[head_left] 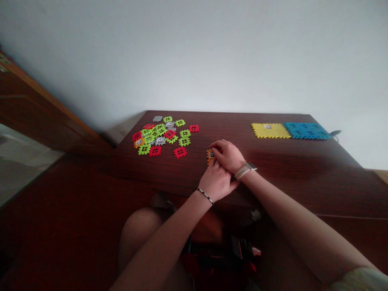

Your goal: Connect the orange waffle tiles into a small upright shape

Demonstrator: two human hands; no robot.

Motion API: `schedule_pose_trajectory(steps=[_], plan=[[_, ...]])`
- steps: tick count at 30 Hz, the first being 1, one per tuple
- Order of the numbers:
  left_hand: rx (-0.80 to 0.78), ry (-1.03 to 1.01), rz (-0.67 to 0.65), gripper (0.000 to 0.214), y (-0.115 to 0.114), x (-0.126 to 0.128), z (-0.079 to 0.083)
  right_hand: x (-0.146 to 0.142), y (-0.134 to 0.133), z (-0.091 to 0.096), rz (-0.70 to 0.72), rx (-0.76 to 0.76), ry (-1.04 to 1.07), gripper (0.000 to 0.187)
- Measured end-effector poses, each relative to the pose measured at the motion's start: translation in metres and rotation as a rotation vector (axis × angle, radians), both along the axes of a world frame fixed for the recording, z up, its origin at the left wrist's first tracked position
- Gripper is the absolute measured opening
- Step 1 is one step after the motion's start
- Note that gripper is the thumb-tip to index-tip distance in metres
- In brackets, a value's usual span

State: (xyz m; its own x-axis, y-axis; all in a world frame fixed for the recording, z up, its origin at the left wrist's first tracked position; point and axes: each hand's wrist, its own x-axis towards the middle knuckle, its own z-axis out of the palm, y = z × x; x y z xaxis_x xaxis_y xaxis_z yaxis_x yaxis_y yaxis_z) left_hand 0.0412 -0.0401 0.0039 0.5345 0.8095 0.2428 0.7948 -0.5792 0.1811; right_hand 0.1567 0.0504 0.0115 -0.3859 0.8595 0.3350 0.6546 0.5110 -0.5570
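Both hands meet over an orange window panel near the front middle of the table; only its left edge and white window show. My right hand, with a watch at the wrist, lies across the top, its fingers bent down round the panel's far side. Beneath and nearer me, my left hand, with a beaded bracelet, has its fingers closed at the panel's near side. The right hand covers part of the left fingers. The fingertips are mostly hidden, as is whatever the panel joins.
To the left lies a loose pile of green, red, grey and orange window panels. A yellow base plate with a small white piece and a blue base plate lie edge to edge at the back right. The wall stands behind the table.
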Motion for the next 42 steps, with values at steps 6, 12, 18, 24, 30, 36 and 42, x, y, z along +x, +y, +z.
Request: schedule_pose_trajectory(steps=[6,12,18,24,30,36,42], plan=[[-0.016,-0.003,-0.005,0.053,-0.0006,0.0006,0.0021,-0.0004,-0.0003,0.0005,0.000,0.002,-0.005,0.020],[-0.016,0.003,-0.004,0.051,-0.0004,0.0007,0.0020,0.0003,0.0004,0.0000,0.005,0.005,-0.003,0.019],[-0.006,0.003,-0.001,0.054,-0.0001,0.0002,0.0006,0.0005,0.0018,-0.0024,0.004,0.007,-0.001,0.020],[0.012,0.014,0.001,0.055,-0.0005,-0.0001,0.0003,0.0001,0.0013,-0.0032,-0.001,0.008,0.002,0.021],[-0.021,0.010,0.009,0.054,-0.0010,0.0010,0.0031,0.0003,0.0014,-0.0023,0.000,0.004,-0.005,0.021],[-0.021,0.002,0.004,0.055,-0.0006,0.0015,0.0051,0.0001,0.0012,-0.0015,0.002,0.001,-0.008,0.021],[-0.017,0.018,0.002,0.054,-0.0006,0.0011,0.0047,0.0004,0.0011,-0.0011,0.003,-0.005,-0.010,0.022]])
